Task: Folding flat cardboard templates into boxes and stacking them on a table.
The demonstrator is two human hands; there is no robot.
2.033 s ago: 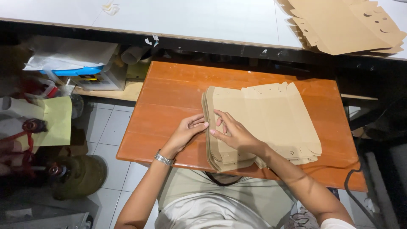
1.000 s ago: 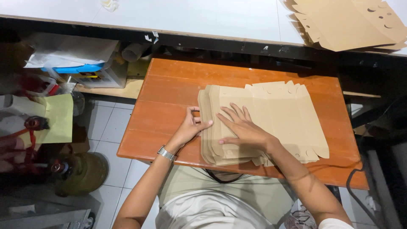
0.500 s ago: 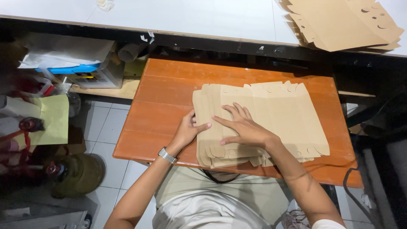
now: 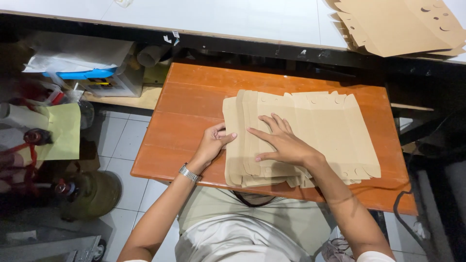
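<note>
Stack of flat brown cardboard blanks (image 4: 310,136) at the wooden table's (image 4: 194,97) near edge, now fanned leftward. Right hand (image 4: 284,143) presses flat and open on top; left hand (image 4: 213,143) pinches the left edge.

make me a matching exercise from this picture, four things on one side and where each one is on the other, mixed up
Things:
1. left hand
2. right hand
3. second stack of cardboard blanks
4. wristwatch

Places:
A. on the white table at the top right
B. flat on top of the cardboard stack on the orange table
C. on the left wrist, at the table's near edge
D. at the left edge of the cardboard stack, thumb on top

Pairs: 1-D, 2-B, 3-A, 4-C
</note>
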